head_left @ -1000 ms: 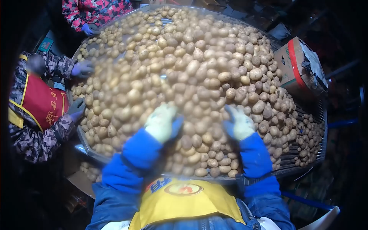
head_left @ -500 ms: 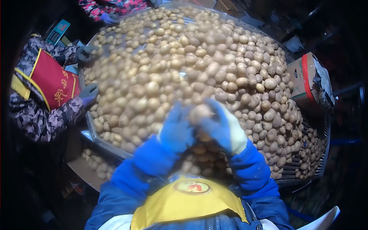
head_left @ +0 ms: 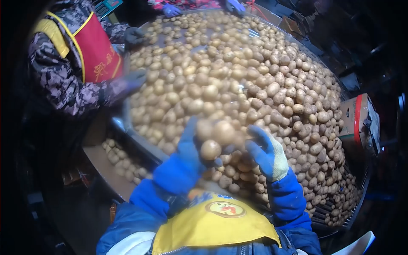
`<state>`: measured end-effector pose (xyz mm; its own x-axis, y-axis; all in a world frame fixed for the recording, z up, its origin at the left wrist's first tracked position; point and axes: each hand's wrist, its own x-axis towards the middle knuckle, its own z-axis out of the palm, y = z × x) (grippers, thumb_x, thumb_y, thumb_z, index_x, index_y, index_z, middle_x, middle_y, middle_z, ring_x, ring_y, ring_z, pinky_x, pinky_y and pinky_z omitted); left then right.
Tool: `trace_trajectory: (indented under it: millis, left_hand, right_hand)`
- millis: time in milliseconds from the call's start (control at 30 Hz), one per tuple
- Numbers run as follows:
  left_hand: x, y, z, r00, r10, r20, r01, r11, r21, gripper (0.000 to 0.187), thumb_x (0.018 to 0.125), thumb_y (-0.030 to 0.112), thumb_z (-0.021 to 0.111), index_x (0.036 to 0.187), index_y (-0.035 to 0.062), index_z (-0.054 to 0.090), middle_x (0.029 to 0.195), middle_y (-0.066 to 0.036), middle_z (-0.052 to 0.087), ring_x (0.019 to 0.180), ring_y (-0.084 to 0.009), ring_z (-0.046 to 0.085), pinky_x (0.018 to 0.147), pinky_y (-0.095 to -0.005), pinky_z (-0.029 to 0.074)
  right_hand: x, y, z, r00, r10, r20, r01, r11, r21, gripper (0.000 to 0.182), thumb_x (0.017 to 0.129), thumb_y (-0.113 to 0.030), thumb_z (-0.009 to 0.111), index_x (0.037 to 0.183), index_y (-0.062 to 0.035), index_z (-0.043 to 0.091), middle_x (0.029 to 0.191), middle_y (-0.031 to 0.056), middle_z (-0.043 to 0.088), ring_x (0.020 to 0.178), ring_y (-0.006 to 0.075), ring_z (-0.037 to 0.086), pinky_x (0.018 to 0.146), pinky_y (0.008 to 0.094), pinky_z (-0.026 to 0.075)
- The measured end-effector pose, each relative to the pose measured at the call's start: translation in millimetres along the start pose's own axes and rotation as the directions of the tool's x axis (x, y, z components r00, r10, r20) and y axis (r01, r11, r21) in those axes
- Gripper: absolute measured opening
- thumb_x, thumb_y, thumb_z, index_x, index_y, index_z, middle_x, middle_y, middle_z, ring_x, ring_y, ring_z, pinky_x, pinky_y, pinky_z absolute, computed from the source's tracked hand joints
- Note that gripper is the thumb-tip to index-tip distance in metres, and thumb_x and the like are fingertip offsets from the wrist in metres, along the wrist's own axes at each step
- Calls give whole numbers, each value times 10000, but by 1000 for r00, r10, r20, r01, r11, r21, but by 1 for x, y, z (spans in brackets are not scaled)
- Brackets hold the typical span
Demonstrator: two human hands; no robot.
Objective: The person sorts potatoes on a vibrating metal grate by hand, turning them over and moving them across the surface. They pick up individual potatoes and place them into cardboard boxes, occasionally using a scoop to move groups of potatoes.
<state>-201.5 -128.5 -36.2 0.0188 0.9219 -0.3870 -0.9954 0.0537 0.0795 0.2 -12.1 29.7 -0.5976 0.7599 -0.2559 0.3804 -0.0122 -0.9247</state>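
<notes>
Gloved in blue, my left hand [head_left: 188, 148] is curled around a few potatoes [head_left: 211, 150], its thumb tip showing below them. Other potatoes [head_left: 224, 131] are bunched just above, blurred by motion. My right hand [head_left: 264, 154], in a blue glove with a pale cuff, is apart from the left, fingers spread and bent with nothing clearly in them. Between and beneath both hands lies the near side of a big potato heap [head_left: 293, 97] on a metal-edged sorting table [head_left: 142, 142].
A cardboard box [head_left: 350, 117] with a red stripe stands at the right edge. Below left, a carton [head_left: 100, 163] contains potatoes. A co-worker in a red apron [head_left: 100, 51] reaches in from the left. Another person's purple-gloved hand [head_left: 171, 10] is at the far edge.
The view has shifted, moving the scene rightward. My hands have spread apart; the right has come away from the potato between them, and potatoes now show in the left.
</notes>
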Motion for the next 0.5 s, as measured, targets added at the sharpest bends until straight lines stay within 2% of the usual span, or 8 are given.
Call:
trace_trajectory:
  millis: [67,100,200,267,333,400,467,500]
  left_hand:
    - [-26,25,-26,984,-27,178,30,999,-17,807,996,802,445,1422,132,590,1376,-233,626,1200,-438,672,711,-550,636]
    - [-38,38,-37,967,-35,254,38,999,-6,797,1006,793,439,1383,109,598,1347,-239,629,1186,-438,675,691,-529,640]
    - [-97,62,-52,925,96,369,-31,983,-179,539,998,597,582,1260,127,616,1248,-155,628,1133,-394,659,718,-502,616]
    - [-145,75,-64,925,247,288,-184,956,-230,379,994,467,677,1178,139,629,1182,-99,627,1097,-365,648,736,-484,600]
    - [-203,102,-94,911,412,22,-410,898,161,528,1026,584,574,1268,115,603,1281,-129,635,1127,-401,642,819,-549,599]
    - [-226,119,-133,838,517,-177,-496,855,151,565,1022,574,590,1350,113,577,1373,-176,591,1238,-423,598,900,-574,592]
    - [-230,118,-148,573,633,-521,-707,703,77,707,1027,624,564,1456,63,531,1434,-204,565,1261,-408,606,921,-529,631]
    - [-237,121,-180,631,682,-370,-671,719,180,727,1033,624,562,1496,66,502,1454,-202,547,1280,-398,588,929,-523,631]
  right_hand:
    - [6,7,3,999,-1,39,2,999,-32,553,998,-224,764,1472,7,598,1165,126,741,989,163,700,852,324,596]
    - [5,-4,4,994,94,53,-97,994,49,534,999,-213,763,1465,-4,606,1163,117,742,1010,151,694,877,316,586]
    - [11,12,-2,999,51,-5,-50,989,140,485,1007,-166,747,1450,-12,621,1207,119,732,1030,145,687,895,314,578]
    - [15,17,-13,995,-39,-90,40,999,4,454,1018,-120,730,1446,-13,622,1230,117,713,1025,149,684,881,312,578]
    - [22,36,-23,980,-107,-169,104,994,-29,458,1021,-115,730,1454,-17,616,1222,111,708,1004,154,686,869,313,579]
    - [23,37,-32,977,-61,-206,54,998,-38,456,1026,-130,735,1453,-19,619,1187,103,711,970,156,690,833,302,587]
    - [25,38,-36,968,-90,-234,85,996,-32,448,1028,-131,733,1447,-16,624,1177,99,711,958,157,693,813,296,590]
    - [29,40,-36,967,-77,-244,69,997,-39,439,1030,-134,730,1438,-7,629,1170,98,713,962,151,697,802,290,593]
